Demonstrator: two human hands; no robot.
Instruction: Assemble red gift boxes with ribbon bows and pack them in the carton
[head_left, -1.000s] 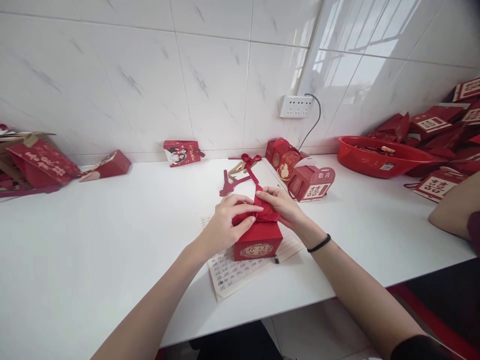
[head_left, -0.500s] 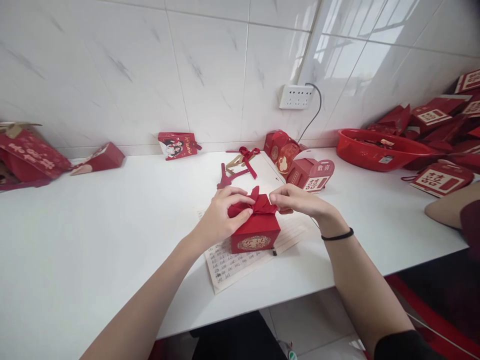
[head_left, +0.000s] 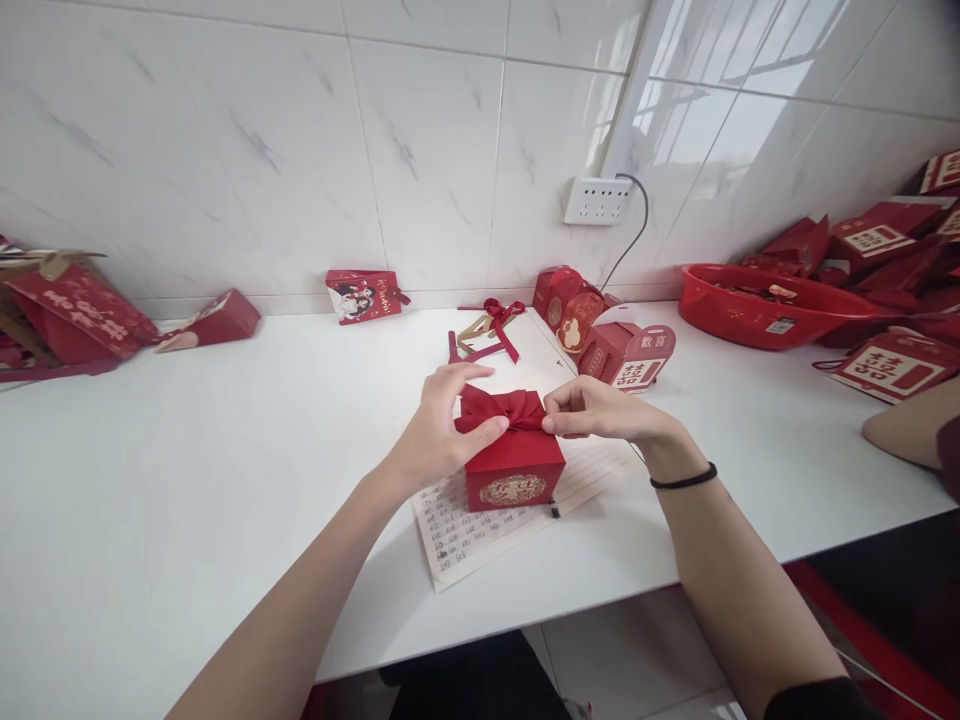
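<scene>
A red gift box (head_left: 516, 478) with a gold round emblem on its front stands on a handwritten sheet of paper (head_left: 450, 540). Across its top lies a red ribbon bow (head_left: 491, 405). My left hand (head_left: 439, 425) is at the box's left side, its thumb resting on the bow's knot while the fingers arch apart above it. On the right, my right hand (head_left: 592, 408) has thumb and forefinger pinched at the right end of the ribbon. A small dark object (head_left: 554, 509) lies by the box's front right corner.
Behind the box lie loose ribbon pieces (head_left: 491, 330) and two red candy boxes (head_left: 630, 355). A red basin (head_left: 772, 305) and piled red boxes (head_left: 885, 365) fill the right. More boxes (head_left: 75, 310) lie far left. Another person's arm (head_left: 911, 430) rests at the right edge.
My left fingers have lifted off the bow and spread, with the thumb staying on the knot. My right hand has closed in on the ribbon's right end. The view has shifted slightly.
</scene>
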